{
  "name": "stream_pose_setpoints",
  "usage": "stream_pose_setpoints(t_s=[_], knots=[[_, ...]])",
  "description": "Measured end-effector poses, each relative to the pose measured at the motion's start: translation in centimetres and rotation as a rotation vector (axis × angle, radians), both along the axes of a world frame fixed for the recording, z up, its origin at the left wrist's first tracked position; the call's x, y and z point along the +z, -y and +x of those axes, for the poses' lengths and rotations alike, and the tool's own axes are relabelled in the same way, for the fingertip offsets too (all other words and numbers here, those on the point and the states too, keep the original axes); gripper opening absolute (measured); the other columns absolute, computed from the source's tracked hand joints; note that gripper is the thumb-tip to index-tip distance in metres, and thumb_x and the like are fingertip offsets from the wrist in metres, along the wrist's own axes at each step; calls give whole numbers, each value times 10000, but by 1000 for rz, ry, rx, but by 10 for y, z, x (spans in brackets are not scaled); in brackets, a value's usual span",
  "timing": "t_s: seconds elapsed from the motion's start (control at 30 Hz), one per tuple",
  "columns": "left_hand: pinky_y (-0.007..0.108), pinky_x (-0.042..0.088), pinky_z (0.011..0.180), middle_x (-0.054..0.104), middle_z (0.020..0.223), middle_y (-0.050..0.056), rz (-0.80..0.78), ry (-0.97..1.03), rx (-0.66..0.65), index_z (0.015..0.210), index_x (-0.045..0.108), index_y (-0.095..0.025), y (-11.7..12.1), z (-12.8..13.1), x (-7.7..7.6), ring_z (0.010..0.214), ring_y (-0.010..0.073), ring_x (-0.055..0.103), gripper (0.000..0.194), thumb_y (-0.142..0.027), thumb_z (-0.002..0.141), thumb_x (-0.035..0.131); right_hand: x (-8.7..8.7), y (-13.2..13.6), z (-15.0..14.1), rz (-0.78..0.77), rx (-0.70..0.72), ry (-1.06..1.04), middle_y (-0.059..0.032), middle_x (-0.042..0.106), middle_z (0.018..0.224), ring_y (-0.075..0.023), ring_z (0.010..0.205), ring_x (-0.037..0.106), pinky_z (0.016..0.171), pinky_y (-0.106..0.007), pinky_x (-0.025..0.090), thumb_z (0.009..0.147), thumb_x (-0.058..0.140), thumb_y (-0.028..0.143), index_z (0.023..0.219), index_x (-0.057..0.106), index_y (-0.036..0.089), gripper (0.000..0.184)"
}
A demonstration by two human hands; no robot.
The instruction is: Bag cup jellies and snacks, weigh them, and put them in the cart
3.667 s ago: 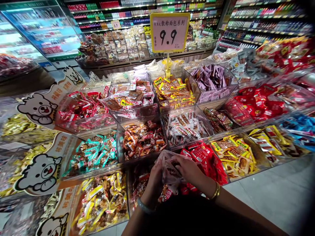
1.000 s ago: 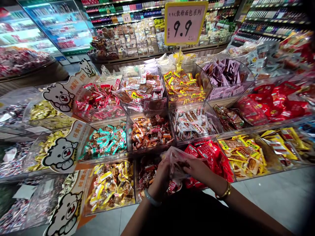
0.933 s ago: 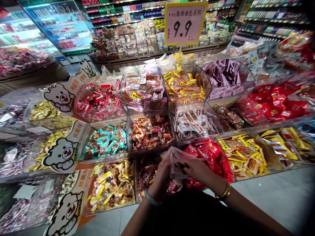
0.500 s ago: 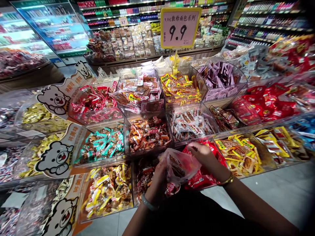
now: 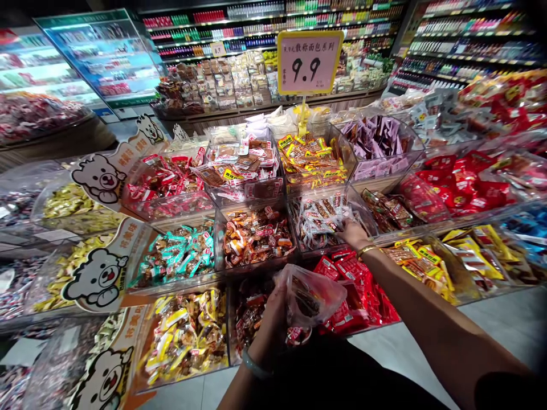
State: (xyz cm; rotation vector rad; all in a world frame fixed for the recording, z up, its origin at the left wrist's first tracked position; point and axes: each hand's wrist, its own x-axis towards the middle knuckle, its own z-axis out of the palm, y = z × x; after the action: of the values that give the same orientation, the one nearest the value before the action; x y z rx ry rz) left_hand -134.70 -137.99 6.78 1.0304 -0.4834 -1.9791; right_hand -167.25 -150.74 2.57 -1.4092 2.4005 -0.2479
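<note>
Nearest, the left hand (image 5: 274, 307) has its fingers closed on the left side of a translucent plastic bag (image 5: 318, 296), which partly hides them and blurs the brown contents. Beyond, the right hand (image 5: 354, 233), at the bag a second ago, now reaches into a clear plastic bin (image 5: 314, 251) of white-and-brown slim packets (image 5: 320, 209); its fingertips are obscured, so I cannot tell whether they pinch one.

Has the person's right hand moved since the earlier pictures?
Yes, forward: the bare right hand has come off the translucent plastic bag and reached into the fixed clear plastic bin of white-and-brown packets.
</note>
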Motion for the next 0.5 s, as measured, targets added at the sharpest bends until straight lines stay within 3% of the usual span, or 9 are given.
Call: stream_pose_setpoints(t_s=[0.1, 0.17, 0.33, 0.4, 0.5], knots=[[449, 334, 1199, 680, 1354, 90, -6, 6, 21, 1271, 714, -229, -2, 1, -1, 1361, 333, 531, 580, -533, 781, 777, -5, -5, 1, -20, 36, 29, -114, 754, 997, -270, 925, 691, 763, -309, 479, 742, 740, 338, 1053, 728, 192, 343], [402, 296, 1221, 636, 1417, 67, -23, 0, 49, 1258, 722, -241, -2, 2, -3, 1413, 306, 475, 555, -512, 778, 789, -4, -11, 0, -87, 45, 44, -118, 749, 1028, -277, 958, 680, 785, -316, 476, 762, 710, 341, 981, 742, 198, 263], [453, 357, 1180, 662, 1373, 124, -27, 6, 41, 1265, 714, -201, 0, 1, -1, 1345, 338, 543, 614, -533, 755, 800, 18, -29, 2, -318, -41, 102, -159, 740, 1087, -259, 937, 677, 792, -337, 500, 917, 514, 413, 1143, 677, 135, 393], [457, 407, 1139, 693, 1321, 138, -18, 9, 32, 1250, 720, -187, 1, -1, 2, 1275, 342, 598, 626, -526, 733, 820, 33, -41, 13, -457, -44, 248, -134, 749, 1066, -232, 909, 681, 799, -335, 518, 934, 487, 471, 1167, 648, 131, 443], [436, 466, 1083, 726, 1255, 132, 8, 16, 22, 1223, 731, -190, 4, -5, 8, 1214, 329, 637, 623, -517, 704, 844, 54, -68, 46, -673, 21, 580, -75, 758, 967, -224, 884, 676, 838, -366, 531, 877, 593, 544, 999, 677, 176, 397]])
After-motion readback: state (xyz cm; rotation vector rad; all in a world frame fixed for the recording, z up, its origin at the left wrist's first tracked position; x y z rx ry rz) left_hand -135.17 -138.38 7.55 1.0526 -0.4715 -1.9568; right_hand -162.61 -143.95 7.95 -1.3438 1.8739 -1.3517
